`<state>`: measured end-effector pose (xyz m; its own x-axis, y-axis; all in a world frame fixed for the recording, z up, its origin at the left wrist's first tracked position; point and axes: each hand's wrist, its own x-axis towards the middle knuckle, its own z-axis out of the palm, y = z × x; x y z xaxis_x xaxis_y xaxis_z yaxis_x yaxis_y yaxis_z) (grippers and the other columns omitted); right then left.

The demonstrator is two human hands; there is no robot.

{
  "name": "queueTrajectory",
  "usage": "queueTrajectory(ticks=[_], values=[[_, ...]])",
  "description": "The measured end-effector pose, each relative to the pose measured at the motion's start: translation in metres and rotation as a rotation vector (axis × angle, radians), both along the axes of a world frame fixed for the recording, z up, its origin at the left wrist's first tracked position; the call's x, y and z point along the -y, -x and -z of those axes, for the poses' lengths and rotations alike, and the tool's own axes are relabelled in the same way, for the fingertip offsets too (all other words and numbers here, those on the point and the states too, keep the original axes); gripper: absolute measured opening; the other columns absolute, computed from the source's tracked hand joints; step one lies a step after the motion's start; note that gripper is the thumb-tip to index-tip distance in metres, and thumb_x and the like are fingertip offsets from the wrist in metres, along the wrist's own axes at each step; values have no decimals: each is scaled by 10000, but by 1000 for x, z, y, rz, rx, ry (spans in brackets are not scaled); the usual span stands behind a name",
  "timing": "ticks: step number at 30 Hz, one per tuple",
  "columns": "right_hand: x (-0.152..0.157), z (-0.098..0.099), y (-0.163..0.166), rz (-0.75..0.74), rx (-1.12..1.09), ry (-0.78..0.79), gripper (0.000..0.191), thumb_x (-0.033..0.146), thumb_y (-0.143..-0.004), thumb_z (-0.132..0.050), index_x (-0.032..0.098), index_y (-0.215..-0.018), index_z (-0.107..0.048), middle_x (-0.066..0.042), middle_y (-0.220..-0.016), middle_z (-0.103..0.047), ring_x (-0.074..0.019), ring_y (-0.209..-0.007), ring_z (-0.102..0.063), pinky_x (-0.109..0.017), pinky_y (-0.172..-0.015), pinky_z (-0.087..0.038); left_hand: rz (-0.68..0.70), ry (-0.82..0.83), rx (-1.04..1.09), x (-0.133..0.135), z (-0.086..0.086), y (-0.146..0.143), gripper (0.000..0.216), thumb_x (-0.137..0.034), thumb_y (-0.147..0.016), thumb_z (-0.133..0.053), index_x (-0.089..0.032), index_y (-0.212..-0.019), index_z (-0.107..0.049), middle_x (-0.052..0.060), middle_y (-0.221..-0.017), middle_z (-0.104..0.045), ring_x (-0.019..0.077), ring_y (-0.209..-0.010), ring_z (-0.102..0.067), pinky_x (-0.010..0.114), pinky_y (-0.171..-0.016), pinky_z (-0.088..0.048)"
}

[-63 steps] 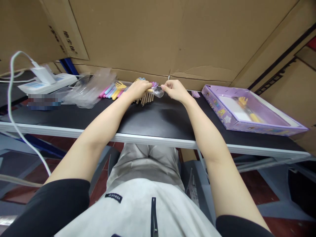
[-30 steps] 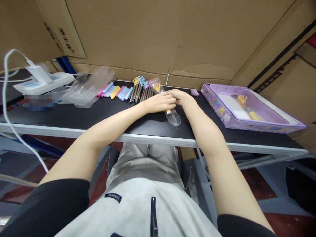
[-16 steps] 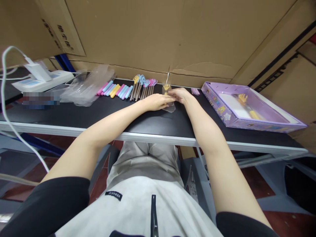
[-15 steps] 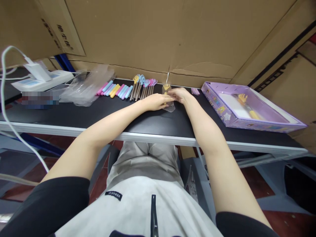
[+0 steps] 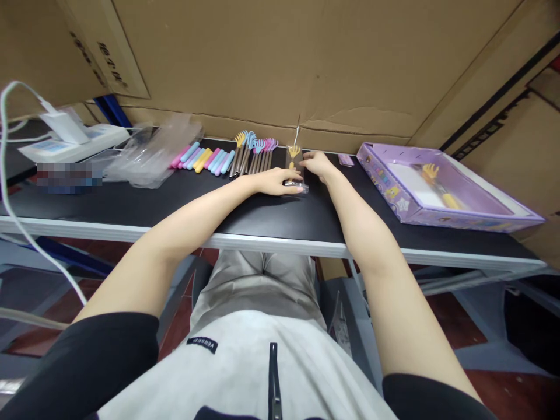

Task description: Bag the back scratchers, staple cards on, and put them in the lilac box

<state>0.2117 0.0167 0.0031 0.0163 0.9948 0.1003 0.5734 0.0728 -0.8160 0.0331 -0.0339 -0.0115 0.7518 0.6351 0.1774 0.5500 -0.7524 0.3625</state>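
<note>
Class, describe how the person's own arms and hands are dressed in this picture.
Both arms are bare from the upper arm down, with short black sleeves at the shoulders. The left hand and right hand wear no gloves; no rings or watch show.

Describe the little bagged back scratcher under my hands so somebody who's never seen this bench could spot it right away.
Start at the black table and find the row of pink, blue and yellow back scratchers along the cardboard wall. Just to their right, between the left hand and right hand, lies a yellow back scratcher. Unlike the loose ones, it sits alone in a clear plastic sleeve.
</note>
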Motion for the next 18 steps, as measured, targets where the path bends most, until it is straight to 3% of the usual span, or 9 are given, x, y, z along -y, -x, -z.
queueTrajectory(ticks=[4,7,14,18], values=[[-3,5,-7,-138,284,-35,407,-1,-919,-566,33,-1296,-716,-172,-1375,-700,-230,-1301,-666,-296,-1142,-461,-16,5,64,-4,1,0,607,-525,-1087,-324,-110,-1348,-681,138,-1482,-642,289,-1412,-570,382,-1239,-377],[-2,5,-8,-200,456,-37,474,41,-950,-575,68,-1416,-663,-169,-1472,-633,-244,-1383,-614,-303,-1188,-417,-70,-52,110,-10,3,2,605,-423,-1116,-215,-93,-1302,-686,143,-1404,-689,267,-1332,-627,383,-1214,-409],[8,-6,-8,-176,741,19,603,107,-993,-558,120,-1593,-503,-168,-1546,-556,-289,-1410,-593,-333,-1198,-430,-218,-194,-132,-22,5,17,476,-235,-1068,-383,-81,-1465,-595,171,-1589,-532,284,-1530,-439,455,-1303,-285],[9,-8,-9,-208,898,60,591,77,-1033,-413,57,-1623,-434,-169,-1636,-441,-257,-1514,-476,-296,-1251,-351,-236,-152,-259,-22,3,20,519,-228,-1082,-366,-42,-1546,-509,182,-1625,-482,268,-1533,-436,369,-1289,-313]])
